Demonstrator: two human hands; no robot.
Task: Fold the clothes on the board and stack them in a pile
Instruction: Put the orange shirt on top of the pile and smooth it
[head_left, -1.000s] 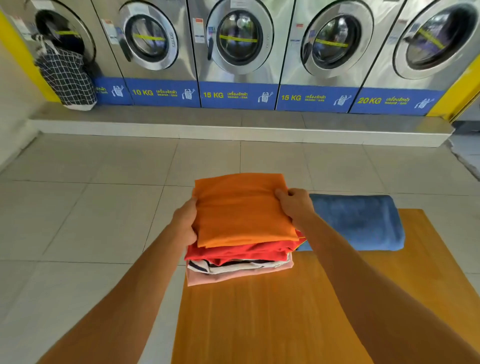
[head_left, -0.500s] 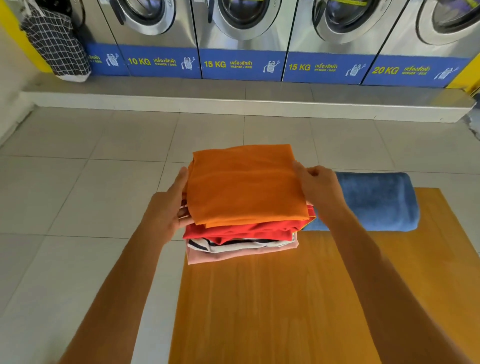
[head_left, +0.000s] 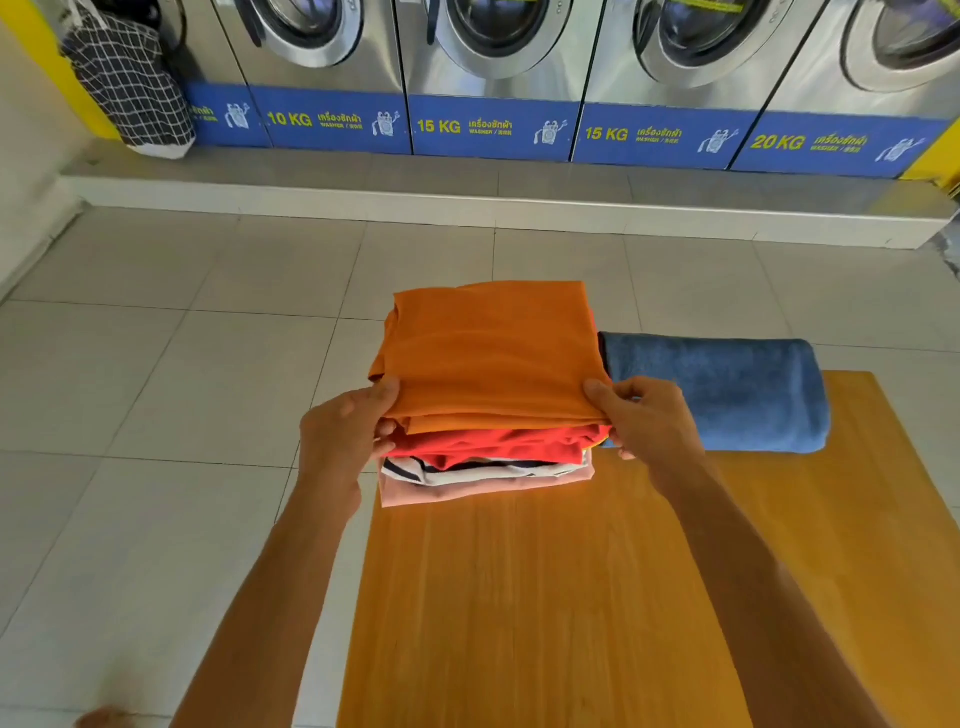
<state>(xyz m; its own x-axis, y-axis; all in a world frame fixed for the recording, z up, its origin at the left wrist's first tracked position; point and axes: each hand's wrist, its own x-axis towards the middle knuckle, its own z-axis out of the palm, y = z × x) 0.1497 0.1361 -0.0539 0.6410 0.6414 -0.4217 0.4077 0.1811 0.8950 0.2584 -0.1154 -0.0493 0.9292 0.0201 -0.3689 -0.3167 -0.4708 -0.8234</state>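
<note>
A person's left hand (head_left: 347, 435) and right hand (head_left: 642, 415) pinch the near corners of a folded orange garment (head_left: 488, 353) lying on top of a pile of folded clothes (head_left: 483, 467) at the far left corner of a wooden board (head_left: 571, 597) in a laundromat, thumbs on top and fingers curled under the fabric's edge. A folded blue towel (head_left: 722, 395) lies just beside the pile on its right. The pile sits at the board's edge, and appears to overhang the tiled floor (head_left: 156, 389); a tug toward the left could slide the top layers off or topple the stack. Lifting only the corners may also undo the orange garment's fold.
</note>
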